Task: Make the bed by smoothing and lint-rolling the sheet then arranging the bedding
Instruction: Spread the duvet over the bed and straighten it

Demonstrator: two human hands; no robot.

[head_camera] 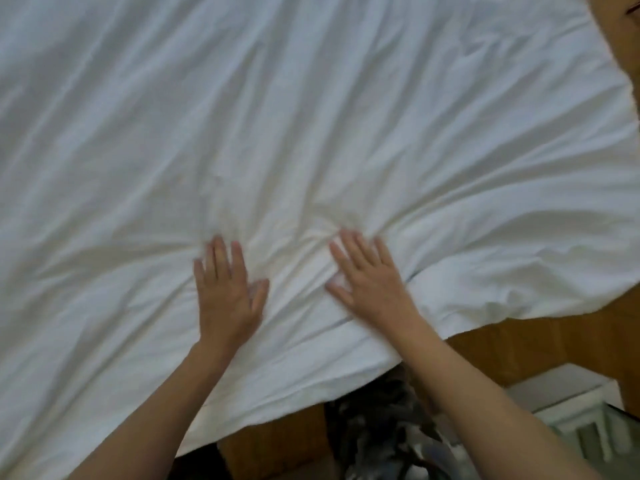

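A white sheet [277, 116] covers nearly the whole view, creased with folds that fan out from its near edge. My left hand [227, 292] lies flat on it, fingers straight and spread. My right hand [369, 278] lies flat a short way to the right, fingers also straight. A bunch of wrinkles sits between and just beyond the two hands. Both bare forearms reach in from the bottom. The sheet's near edge hangs over the bed's side below my wrists.
A brown wooden floor [540, 344] shows beyond the sheet's edge at the lower right and upper right corner. A white piece of furniture [568, 400] stands at the lower right. Dark patterned clothing [381, 420] is below the sheet's edge.
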